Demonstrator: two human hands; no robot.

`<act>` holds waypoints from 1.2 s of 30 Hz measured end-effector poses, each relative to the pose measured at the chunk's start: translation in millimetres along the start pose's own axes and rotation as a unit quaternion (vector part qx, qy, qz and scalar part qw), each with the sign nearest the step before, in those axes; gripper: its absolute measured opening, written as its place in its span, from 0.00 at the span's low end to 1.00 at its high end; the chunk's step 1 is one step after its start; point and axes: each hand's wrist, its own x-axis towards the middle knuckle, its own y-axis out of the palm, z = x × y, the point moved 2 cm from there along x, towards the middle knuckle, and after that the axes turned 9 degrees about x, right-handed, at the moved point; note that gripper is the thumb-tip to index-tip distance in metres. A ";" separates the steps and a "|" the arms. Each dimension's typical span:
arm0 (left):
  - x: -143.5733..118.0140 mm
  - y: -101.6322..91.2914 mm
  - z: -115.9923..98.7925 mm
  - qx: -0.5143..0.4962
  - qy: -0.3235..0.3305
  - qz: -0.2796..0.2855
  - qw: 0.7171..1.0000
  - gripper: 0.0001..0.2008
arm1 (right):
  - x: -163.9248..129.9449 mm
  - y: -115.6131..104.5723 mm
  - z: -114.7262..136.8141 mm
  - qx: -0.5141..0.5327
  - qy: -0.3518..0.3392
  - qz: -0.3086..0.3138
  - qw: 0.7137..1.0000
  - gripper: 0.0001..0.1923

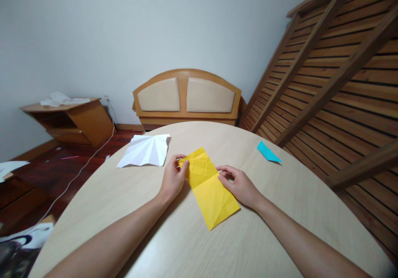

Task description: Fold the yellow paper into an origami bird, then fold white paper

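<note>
A creased sheet of yellow paper (pixel 209 187) lies at a slant above the middle of the round table (pixel 280 236), with a fold line running across it. My left hand (pixel 175 176) pinches its upper left edge, thumb on top and fingers beneath. On the opposite side, my right hand (pixel 238 183) grips the right edge near the cross fold, thumb on the near face. Beyond my left hand rests a white sheet (pixel 146 150) with fan-like creases. A small folded blue paper piece (pixel 268 152) lies farther off to the right.
Behind the table stands a padded wooden headboard (pixel 186 95) against the wall. Slatted wooden panels (pixel 342 87) lean along the right. A low cabinet (pixel 71 120) with crumpled white material on top stands at the left, and a white cable (pixel 83 166) crosses the floor.
</note>
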 end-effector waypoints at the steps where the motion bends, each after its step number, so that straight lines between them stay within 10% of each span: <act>1: 0.1 0.4 -0.5 -0.013 -0.004 0.005 1.000 0.15 | 0.4 -0.2 -0.1 -0.006 -0.001 -0.004 1.000 0.14; 36: -8.9 2.6 -14.3 -0.105 0.029 0.139 0.984 0.11 | 1.5 -1.8 6.7 -0.002 -0.004 0.006 1.000 0.12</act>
